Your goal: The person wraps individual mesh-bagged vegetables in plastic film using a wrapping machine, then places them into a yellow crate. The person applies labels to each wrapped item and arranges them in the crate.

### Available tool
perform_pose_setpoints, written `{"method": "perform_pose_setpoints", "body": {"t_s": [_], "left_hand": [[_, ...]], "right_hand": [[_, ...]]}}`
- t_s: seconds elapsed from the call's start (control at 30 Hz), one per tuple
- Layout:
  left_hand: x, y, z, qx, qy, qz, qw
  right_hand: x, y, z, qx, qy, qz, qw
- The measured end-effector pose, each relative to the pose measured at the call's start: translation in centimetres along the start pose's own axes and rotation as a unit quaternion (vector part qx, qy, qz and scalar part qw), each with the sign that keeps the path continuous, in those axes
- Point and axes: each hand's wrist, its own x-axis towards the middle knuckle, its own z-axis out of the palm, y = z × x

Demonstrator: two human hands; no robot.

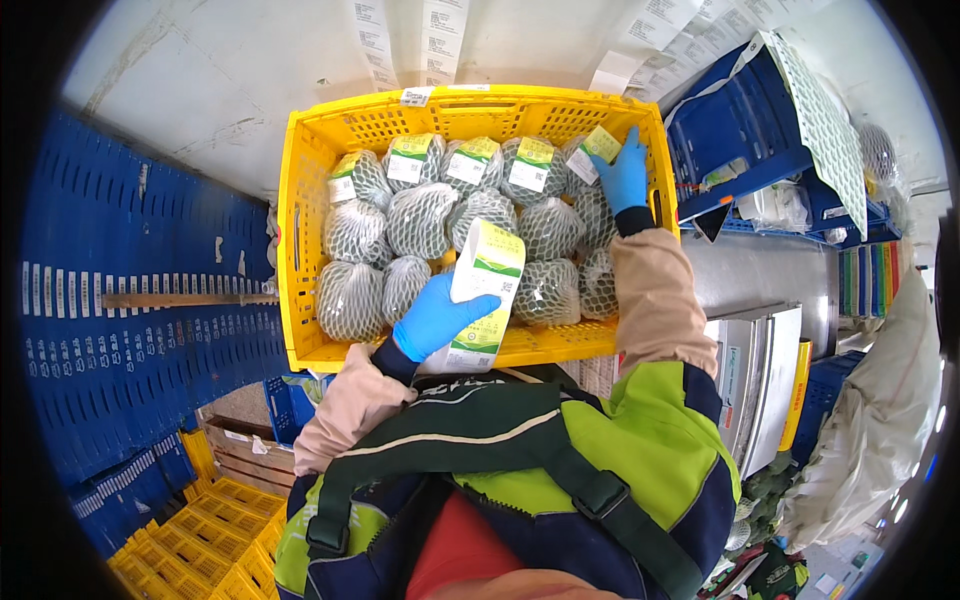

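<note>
A yellow crate [298, 220] holds rows of round bundles [418, 220] in pale netting, the back row bearing green, yellow and white labels [467, 163]. My blue-gloved left hand [440, 315] grips a curled strip of similar labels [485, 260] over the crate's front middle, hiding part of the bundles. My blue-gloved right hand [625, 175] is at the back right corner, fingers extended and apart against a label [598, 145] on the bundle there; its fingertips' exact contact is unclear.
Tall blue crates [120, 260] stand left, yellow crates [200, 530] below them. Printed paper strips [440, 35] hang on the back wall. A blue bin [715, 110] with a white tray [815, 130] is upper right, above a steel surface [760, 260]. Pale sheeting [855, 410] lies far right.
</note>
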Motion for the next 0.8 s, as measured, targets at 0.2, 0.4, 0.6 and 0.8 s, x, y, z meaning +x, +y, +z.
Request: {"method": "perform_pose_setpoints", "body": {"t_s": [0.2, 0.4, 0.6, 0.8], "left_hand": [[0.0, 0.1, 0.1, 0.004, -0.004, 0.018, 1.0], [-1.2, 0.5, -0.1, -0.019, 0.019, 0.072, 0.997], [-3.2, 0.6, 0.0, 0.031, 0.006, 0.1, 0.994], [-4.2, 2.0, 0.3, 0.05, 0.04, 0.175, 0.982]], "right_hand": [[-1.0, -1.0, 2.0, -0.223, -0.064, -0.077, 0.97], [-1.5, -5.6, -1.6, 0.096, -0.107, -0.075, 0.987], [-13.8, -17.7, -10.1, 0.523, -0.314, 0.122, 0.783], [-19.1, -20.0, -12.7, 0.364, -0.177, 0.019, 0.914]]}}
